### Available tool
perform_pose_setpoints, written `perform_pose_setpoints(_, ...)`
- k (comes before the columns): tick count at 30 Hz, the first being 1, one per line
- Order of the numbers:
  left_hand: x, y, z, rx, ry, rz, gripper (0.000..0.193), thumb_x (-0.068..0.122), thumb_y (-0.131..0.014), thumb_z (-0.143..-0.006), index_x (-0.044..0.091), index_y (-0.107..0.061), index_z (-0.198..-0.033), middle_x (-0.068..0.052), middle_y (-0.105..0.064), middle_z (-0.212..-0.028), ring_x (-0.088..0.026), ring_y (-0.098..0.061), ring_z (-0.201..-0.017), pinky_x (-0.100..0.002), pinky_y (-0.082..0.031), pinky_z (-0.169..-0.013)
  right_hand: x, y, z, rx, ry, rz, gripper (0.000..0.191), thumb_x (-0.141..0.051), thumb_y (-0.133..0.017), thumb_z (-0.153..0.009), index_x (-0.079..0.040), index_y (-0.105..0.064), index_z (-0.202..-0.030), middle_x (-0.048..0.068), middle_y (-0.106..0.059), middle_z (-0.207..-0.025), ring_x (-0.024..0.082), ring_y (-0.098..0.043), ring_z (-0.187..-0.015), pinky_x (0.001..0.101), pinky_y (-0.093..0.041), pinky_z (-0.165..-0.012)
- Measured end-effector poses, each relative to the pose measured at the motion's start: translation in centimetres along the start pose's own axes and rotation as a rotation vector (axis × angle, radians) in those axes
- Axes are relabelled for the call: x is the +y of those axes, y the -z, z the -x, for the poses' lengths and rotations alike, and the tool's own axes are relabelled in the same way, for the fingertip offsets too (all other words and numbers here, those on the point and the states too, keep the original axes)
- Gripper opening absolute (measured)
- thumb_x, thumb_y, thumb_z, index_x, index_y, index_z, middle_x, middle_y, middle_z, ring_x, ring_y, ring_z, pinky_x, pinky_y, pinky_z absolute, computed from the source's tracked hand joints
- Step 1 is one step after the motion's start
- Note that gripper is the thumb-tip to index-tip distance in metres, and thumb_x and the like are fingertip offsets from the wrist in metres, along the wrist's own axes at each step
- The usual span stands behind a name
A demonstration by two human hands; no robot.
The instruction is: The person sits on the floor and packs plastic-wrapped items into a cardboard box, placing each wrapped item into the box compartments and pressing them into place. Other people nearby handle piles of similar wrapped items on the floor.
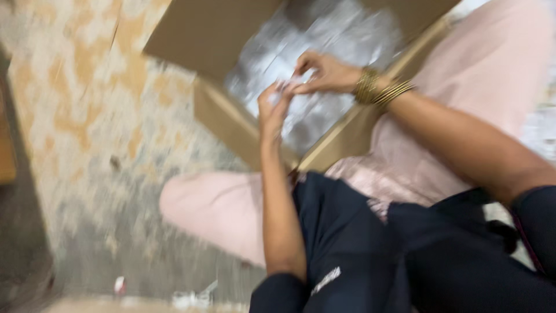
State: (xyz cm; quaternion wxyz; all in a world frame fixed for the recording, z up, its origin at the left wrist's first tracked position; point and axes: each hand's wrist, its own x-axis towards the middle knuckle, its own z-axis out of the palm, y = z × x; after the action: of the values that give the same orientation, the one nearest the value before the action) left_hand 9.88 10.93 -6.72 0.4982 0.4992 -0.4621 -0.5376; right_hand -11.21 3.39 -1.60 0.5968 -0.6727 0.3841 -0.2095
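Dark-sleeved forearms reaching up over the open cardboard box (231, 124), left hand (272, 110) and right hand (324, 74) fingers pinched together on a small clear packet (289, 84) above its silvery contents (324, 40).

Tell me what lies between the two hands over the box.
In the head view, the left hand and right hand nearly meet over the cardboard box; between their fingertips shows something small and pale, too blurred to identify.
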Motion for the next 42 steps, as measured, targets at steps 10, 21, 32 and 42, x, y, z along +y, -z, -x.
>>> perform_pose_setpoints(10,2.0,-0.6,-1.0,0.073,0.163,0.301,0.018,0.02,-0.078,-0.091,0.012,-0.062,-0.094,0.005,-0.061,-0.089,-0.005,-0.055,-0.081,-0.021,-0.047,-0.069,-0.1,0.3,-0.1,0.027,0.093,-0.257,0.024,-0.031,-0.077,-0.095,-0.008,-0.075,-0.096,-0.004,-0.066,-0.077,0.004,-0.056,-0.07,0.0231,-0.048,-0.062)
perform_pose_setpoints(21,0.7,-1.0,-1.6,0.306,0.132,0.076,0.038,0.031,-0.077,-0.089,0.009,-0.064,-0.117,0.001,-0.072,-0.098,-0.007,-0.068,-0.085,-0.023,-0.055,-0.072,0.5,0.8,0.0,0.045,0.127,-0.09,0.031,-0.037,-0.074,-0.095,-0.008,-0.076,-0.105,-0.005,-0.072,-0.087,0.002,-0.062,-0.078,0.0247,-0.054,-0.063)
perform_pose_setpoints(32,6.9,-2.5,0.1,0.178,-0.044,0.189,0.024,0.028,-0.075,-0.092,0.006,-0.073,-0.101,0.01,-0.066,-0.09,0.002,-0.055,-0.084,-0.015,-0.044,-0.077,-1.6,0.6,1.1,-0.047,0.046,-0.066,0.03,-0.019,-0.072,-0.095,-0.002,-0.069,-0.12,-0.002,-0.068,-0.084,0.002,-0.06,-0.076,0.022,-0.05,-0.066)
perform_pose_setpoints(42,5.7,-2.3,0.4,0.061,0.075,0.167,0.031,0.022,-0.083,-0.092,0.012,-0.058,-0.077,0.01,-0.048,-0.07,-0.001,-0.036,-0.063,-0.021,-0.028,-0.057,1.3,0.4,0.0,0.067,0.1,-0.414,0.016,-0.02,-0.065,-0.108,-0.004,-0.067,-0.107,-0.003,-0.068,-0.094,0.002,-0.059,-0.086,0.0204,-0.051,-0.077)
